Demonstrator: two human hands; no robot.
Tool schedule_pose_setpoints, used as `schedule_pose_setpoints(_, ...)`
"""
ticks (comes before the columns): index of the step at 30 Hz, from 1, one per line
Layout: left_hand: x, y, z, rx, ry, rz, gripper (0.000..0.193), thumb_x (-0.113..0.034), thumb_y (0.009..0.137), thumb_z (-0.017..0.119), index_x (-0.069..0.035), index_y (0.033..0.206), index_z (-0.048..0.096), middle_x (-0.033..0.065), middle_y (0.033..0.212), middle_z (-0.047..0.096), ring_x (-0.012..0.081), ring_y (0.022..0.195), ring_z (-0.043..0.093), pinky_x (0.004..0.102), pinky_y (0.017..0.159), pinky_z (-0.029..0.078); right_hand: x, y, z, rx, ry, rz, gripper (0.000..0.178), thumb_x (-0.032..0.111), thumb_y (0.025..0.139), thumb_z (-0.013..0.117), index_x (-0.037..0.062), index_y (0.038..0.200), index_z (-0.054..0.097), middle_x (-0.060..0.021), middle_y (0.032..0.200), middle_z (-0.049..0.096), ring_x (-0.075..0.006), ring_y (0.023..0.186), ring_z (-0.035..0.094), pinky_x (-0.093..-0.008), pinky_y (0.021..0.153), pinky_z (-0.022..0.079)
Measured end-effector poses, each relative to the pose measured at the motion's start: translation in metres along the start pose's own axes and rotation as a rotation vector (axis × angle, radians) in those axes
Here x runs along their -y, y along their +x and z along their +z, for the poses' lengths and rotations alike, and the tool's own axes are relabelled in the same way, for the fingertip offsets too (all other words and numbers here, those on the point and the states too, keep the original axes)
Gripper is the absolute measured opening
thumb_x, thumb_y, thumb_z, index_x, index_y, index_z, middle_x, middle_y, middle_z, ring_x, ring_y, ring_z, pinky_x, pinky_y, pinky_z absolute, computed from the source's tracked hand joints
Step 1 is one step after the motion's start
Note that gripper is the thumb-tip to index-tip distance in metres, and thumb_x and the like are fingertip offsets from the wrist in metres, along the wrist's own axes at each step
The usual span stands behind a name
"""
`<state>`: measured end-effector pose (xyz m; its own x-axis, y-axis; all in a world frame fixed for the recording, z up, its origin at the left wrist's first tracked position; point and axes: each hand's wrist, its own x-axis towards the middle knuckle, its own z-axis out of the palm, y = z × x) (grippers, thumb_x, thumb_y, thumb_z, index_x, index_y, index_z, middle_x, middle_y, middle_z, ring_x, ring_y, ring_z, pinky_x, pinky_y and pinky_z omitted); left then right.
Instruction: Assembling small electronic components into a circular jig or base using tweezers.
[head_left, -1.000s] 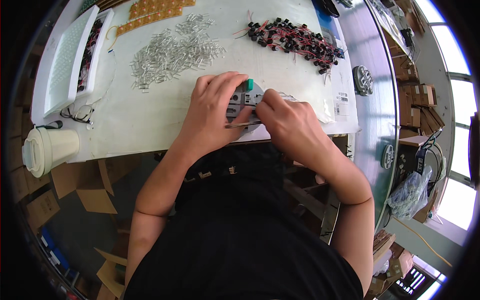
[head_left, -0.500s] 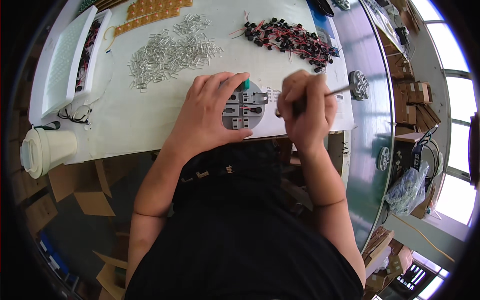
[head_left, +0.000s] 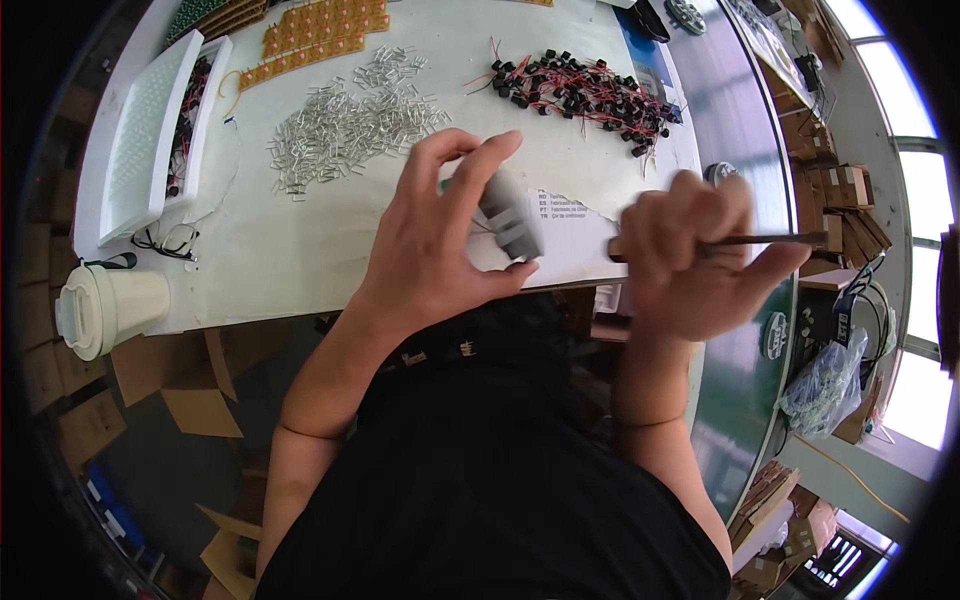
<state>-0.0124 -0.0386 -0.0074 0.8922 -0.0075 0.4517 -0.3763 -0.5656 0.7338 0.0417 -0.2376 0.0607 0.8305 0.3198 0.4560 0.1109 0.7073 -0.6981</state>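
Note:
My left hand (head_left: 420,220) has its thumb and fingers round a round grey plastic housing (head_left: 513,215), which is tipped up on its edge above the table and blurred by motion. Its compartments are turned out of sight, and a bit of green shows beside my fingers. To the right, past the table's edge, my right hand (head_left: 690,260) is closed round a slim dark rod-shaped tool (head_left: 775,239). The tool's shaft points right and its thicker end sticks out on the left. Blur hides its exact kind.
Behind my hands lie a heap of small clear-and-silver parts (head_left: 350,125) and a pile of black parts with red wires (head_left: 590,95). Orange boards (head_left: 320,35), a white foam box (head_left: 150,140), glasses (head_left: 178,240) and a cream lidded container (head_left: 115,305) stand left.
The grey housing has been tipped from lying face-up on the table to standing on edge in my left hand. My right hand has moved right and toward me with the tool.

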Motion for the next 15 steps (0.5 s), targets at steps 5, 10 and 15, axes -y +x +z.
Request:
schedule_pose_setpoints(5, 0.028, -0.027, 0.005, -0.097, 0.048, 0.047, 0.101, -0.019, 0.062, 0.099, -0.014, 0.15, 0.05, 0.0181, 0.145, 0.044, 0.0369, 0.116, 0.061, 0.0445, 0.094, 0.058, 0.011, 0.001, -0.033, 0.047, -0.923, 0.263, 0.053, 0.044, 0.113, 0.052, 0.0015, 0.082, 0.058, -0.009, 0.071, 0.055, -0.0179, 0.055, 0.046, -0.0368, 0.053, 0.039)
schedule_pose_setpoints(10, 0.024, -0.034, -0.013, 0.063, -0.065, -0.11, 0.105, -0.023, 0.065, 0.099, -0.01, 0.154, 0.047, 0.0186, 0.141, 0.053, 0.0351, 0.119, 0.061, 0.0432, 0.097, 0.056, -0.019, -0.003, -0.049, 0.438, -1.487, 0.285, 0.039, 0.029, 0.105, 0.065, 0.0002, 0.08, 0.062, -0.0151, 0.073, 0.062, -0.0325, 0.06, 0.058, -0.0457, 0.059, 0.046)
schedule_pose_setpoints(15, 0.027, -0.028, -0.011, 0.154, -0.028, -0.193, 0.103, -0.028, 0.065, 0.099, -0.005, 0.153, 0.051, 0.0151, 0.115, 0.068, 0.0326, 0.107, 0.066, 0.0429, 0.092, 0.056, -0.03, -0.003, -0.029, 0.614, -1.655, 0.364, 0.034, 0.026, 0.101, 0.07, 0.0013, 0.078, 0.062, -0.0169, 0.073, 0.064, -0.0411, 0.066, 0.062, -0.0497, 0.061, 0.048)
